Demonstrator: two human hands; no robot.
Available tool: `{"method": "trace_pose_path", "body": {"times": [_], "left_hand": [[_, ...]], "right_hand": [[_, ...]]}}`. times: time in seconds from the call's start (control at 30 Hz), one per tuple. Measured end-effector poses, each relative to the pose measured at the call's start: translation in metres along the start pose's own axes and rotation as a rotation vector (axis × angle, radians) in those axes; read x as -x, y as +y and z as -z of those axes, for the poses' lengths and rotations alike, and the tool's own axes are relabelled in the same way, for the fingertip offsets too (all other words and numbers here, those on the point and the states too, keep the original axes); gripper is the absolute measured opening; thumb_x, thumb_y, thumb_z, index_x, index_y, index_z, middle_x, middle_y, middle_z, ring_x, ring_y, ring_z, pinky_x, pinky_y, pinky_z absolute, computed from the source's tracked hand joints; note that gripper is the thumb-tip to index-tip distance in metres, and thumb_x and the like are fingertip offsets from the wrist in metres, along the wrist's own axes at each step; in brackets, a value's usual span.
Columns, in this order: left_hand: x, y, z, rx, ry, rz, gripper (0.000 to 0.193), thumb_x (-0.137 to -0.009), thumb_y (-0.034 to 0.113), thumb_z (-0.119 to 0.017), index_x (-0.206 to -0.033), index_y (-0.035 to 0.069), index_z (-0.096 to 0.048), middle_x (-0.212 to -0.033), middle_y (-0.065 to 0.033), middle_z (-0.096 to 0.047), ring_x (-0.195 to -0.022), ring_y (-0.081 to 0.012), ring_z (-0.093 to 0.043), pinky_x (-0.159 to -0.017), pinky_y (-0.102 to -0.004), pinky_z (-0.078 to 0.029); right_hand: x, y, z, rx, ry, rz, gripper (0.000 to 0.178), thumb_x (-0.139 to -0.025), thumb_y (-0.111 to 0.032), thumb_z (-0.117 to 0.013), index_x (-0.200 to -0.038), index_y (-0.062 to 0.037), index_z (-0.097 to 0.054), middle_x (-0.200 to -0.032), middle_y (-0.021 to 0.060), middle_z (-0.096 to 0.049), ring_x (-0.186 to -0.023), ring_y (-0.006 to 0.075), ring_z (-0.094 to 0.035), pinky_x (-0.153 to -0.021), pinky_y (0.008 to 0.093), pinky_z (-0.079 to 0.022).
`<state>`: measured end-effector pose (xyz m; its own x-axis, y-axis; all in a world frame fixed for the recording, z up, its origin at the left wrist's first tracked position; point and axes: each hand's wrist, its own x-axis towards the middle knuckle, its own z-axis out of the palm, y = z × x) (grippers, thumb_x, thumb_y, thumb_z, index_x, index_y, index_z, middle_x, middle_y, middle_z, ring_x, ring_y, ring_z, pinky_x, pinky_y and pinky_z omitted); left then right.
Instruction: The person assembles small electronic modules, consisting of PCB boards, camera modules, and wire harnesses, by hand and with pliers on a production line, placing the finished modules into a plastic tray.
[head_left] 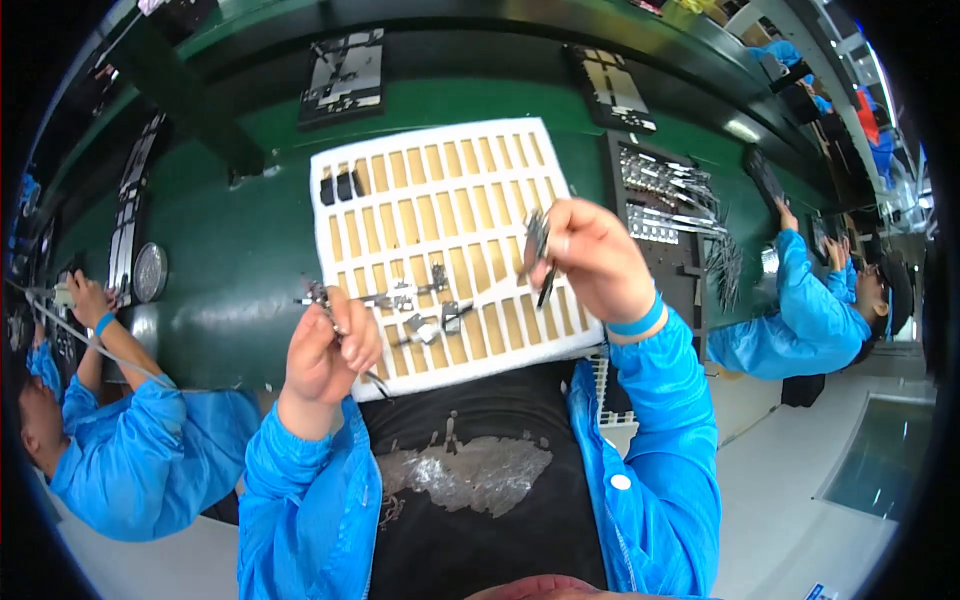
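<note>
In front of me lies a white foam tray [440,194] with rows of tan-bottomed slots. Two small black pieces [341,187] sit in slots at its far left corner. Over the tray's near left edge, my left hand [333,348] is closed on small dark metal parts [317,295], their kind too small to tell. My right hand [600,262], wearing a blue wristband, pinches several thin dark metal pieces [537,238] above the tray's right side. Between the hands, loose silver and black metal parts [425,327] are scattered over the slots.
Right of the foam tray stands a dark tray [690,268] with rows of shiny metal parts and a pile of thin strips. Two dark trays [345,75] [612,90] lie farther back. A round dish [150,272] is at left. Co-workers in blue sit on both sides.
</note>
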<state>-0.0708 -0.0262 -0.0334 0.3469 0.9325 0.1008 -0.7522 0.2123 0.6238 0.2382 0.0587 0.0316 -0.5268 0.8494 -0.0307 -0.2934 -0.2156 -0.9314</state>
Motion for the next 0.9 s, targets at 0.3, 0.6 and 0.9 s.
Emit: {"method": "trace_pose_path", "body": {"times": [0.3,0.6,0.9], "left_hand": [[0.014,0.027,0.008,-0.262,0.176,-0.120,0.024,-0.100,0.030,-0.055,-0.089,0.009,-0.049,-0.068,-0.0034,-0.048,-0.059,-0.0149,-0.046,-0.053,-0.0284,-0.040],[0.025,0.051,0.001,-0.173,0.199,-0.288,0.025,-0.104,0.031,-0.049,-0.091,0.010,-0.043,-0.061,-0.0011,-0.043,-0.050,-0.0099,-0.042,-0.045,-0.0245,-0.041],[0.025,0.041,-0.026,-0.317,0.337,-0.181,0.027,-0.100,0.029,-0.055,-0.090,0.006,-0.047,-0.060,-0.0050,-0.049,-0.046,-0.0113,-0.044,-0.042,-0.0240,-0.038]], "right_hand": [[-0.121,-0.057,0.142,0.154,0.626,-0.054,0.014,-0.098,-0.018,-0.053,-0.101,-0.0067,-0.060,-0.088,0.0062,-0.069,-0.076,0.0173,-0.066,-0.067,0.0271,-0.050],[-0.204,-0.056,0.331,-0.280,0.984,0.277,0.021,-0.096,-0.012,-0.052,-0.111,0.0013,-0.058,-0.108,0.0185,-0.066,-0.099,0.0341,-0.066,-0.086,0.0472,-0.058],[-0.190,-0.038,0.290,-0.011,0.976,-0.017,0.038,-0.097,-0.019,-0.052,-0.127,0.0025,-0.053,-0.122,0.0215,-0.062,-0.100,0.0343,-0.067,-0.080,0.0425,-0.060]]}}
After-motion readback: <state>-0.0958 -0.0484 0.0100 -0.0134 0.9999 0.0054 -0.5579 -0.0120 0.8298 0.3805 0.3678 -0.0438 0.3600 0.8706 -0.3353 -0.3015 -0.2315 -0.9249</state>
